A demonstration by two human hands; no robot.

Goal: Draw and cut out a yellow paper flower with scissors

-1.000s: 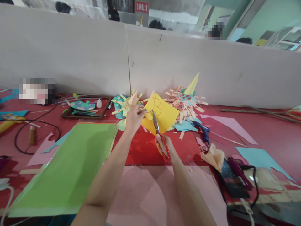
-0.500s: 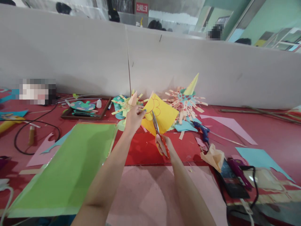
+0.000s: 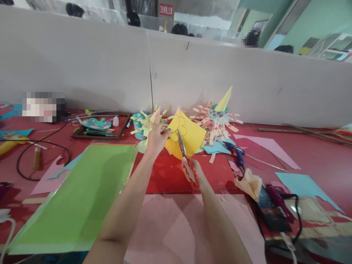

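Yellow paper (image 3: 193, 132): 1 sheet, pinched in left hand (image 3: 157, 140); right hand (image 3: 197, 167) clamped on 1 scissors (image 3: 182, 144).

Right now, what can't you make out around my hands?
In the head view:
- Yellow paper: its back faces away from the camera.
- Paper craft with the peach cone: partly hidden behind your left hand.
- Right hand: some fingers hidden by the scissors.
- Sticks: cut off by the picture's right edge.

The yellow sheet (image 3: 194, 134) looks like smooth, matt paper; the scissors (image 3: 183, 149) have shiny metal blades and glossy red plastic handles. Glossy clear plastic edges the green paper (image 3: 82, 194); the tray (image 3: 124, 127) looks wooden.
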